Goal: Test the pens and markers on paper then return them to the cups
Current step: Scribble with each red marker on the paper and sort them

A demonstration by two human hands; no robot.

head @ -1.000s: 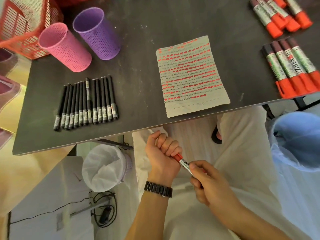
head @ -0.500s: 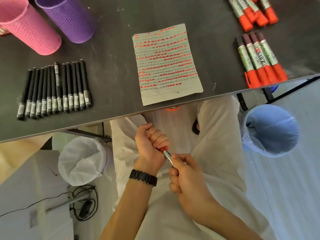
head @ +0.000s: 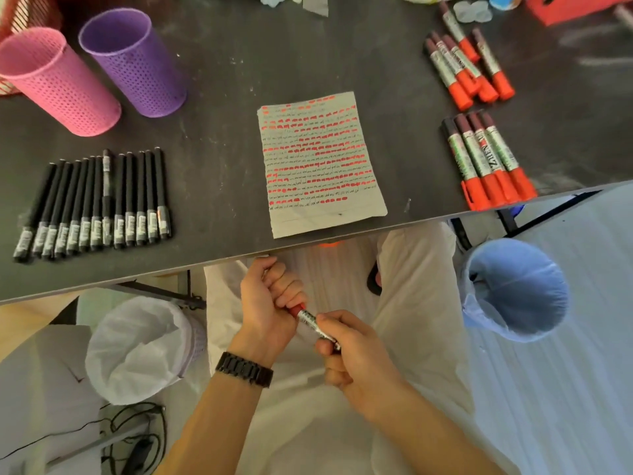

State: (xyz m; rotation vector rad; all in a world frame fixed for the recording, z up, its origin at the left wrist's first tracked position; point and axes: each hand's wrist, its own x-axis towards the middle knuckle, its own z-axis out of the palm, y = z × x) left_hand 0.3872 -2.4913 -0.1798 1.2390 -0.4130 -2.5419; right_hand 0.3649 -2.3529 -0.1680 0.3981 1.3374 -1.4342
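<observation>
Below the dark table (head: 219, 186), left hand (head: 270, 299) grips the marker (head: 317, 325) cap, right hand (head: 356, 354) its barrel; a jerked cap could ink the white clothing.

Soft, even indoor light, fairly bright, with a faint sheen on the dark desk (head: 222, 80) and only weak shadows. Wide-angle distortion bends the desk's edge and leans the cups (head: 92, 73) outward. Detail is soft throughout, blurrier toward the corners.
</observation>
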